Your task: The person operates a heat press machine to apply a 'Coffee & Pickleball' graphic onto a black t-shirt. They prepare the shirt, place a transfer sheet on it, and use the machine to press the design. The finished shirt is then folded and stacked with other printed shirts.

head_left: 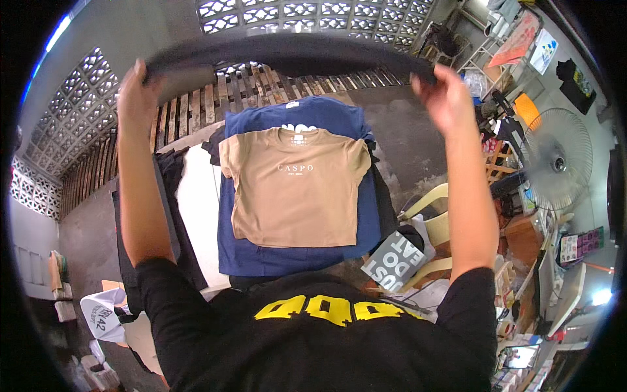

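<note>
Both hands, left (135, 97) and right (446, 98), fingers clamped on a dark garment (287, 53) stretched above bench (196, 196); tan shirt (295, 186) lies on navy shirt (297, 255).

You hold a dark grey garment (287, 55) stretched overhead. Below it lies a plain tan T-shirt (294, 193) with small white chest lettering, on a navy blue T-shirt (294, 255). Your own black shirt (313, 346) carries blocky yellow print.

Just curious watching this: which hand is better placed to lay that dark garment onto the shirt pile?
Probably neither alone: the left hand and right hand each grip one end of the dark garment, level above the tan shirt.
</note>
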### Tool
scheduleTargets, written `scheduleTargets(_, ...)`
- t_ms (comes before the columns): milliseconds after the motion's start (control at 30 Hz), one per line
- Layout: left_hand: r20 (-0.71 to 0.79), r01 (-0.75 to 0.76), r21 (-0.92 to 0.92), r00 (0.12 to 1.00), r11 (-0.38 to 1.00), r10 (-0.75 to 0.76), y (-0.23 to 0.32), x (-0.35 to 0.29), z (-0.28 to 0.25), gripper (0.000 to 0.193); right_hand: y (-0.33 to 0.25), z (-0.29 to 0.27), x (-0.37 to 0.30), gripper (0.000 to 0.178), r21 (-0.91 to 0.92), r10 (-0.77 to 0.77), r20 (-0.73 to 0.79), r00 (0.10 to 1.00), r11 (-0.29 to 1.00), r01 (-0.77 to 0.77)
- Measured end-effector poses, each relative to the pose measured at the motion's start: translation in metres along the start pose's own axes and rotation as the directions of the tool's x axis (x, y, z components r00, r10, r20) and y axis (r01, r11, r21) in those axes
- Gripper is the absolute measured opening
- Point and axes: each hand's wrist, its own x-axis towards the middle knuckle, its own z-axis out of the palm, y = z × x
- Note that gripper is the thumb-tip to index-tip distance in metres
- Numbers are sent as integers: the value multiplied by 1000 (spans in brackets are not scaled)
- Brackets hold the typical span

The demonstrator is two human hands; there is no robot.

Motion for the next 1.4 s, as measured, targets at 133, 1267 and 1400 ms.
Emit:
scheduleTargets(133,-380,303,358,911,883,-158,-69,-148,-39,27,93,-62,-90,9,-255,142,-78,987,954,-157)
scheduleTargets(1267,410,-598,764,740,-243,-533,-297,-316,-15,63,196,-153,-515,19,-507,-297,-859,417,373,-777)
scheduleTargets(1400,302,-513,818,767,-259,-566,-293,-320,-12,63,99,-119,-680,11,-382,-700,-708,93,269,-884)
